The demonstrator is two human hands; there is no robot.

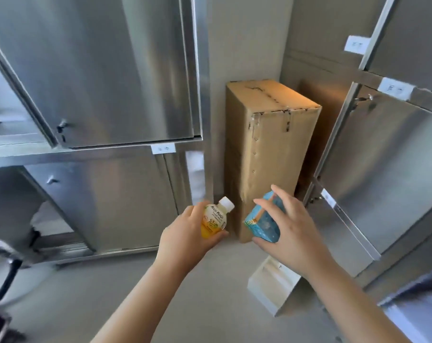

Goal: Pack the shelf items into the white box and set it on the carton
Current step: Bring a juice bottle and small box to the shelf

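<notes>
My left hand point(185, 233) grips a small yellow drink bottle point(216, 219) with a white cap, held tilted in the air. My right hand point(289, 226) holds a blue drink carton point(262, 224), thumb under it and fingers over its top. Both are held in front of the tall brown cardboard carton point(269, 144) that stands upright on the floor against the wall. The white box point(274, 285) lies open on the floor below my right forearm, partly hidden by it.
Stainless steel cabinets point(98, 70) with swung-open doors flank the carton on the left and on the right point(388, 157). The grey floor point(98, 293) lies below. Dark objects sit at the lower left edge.
</notes>
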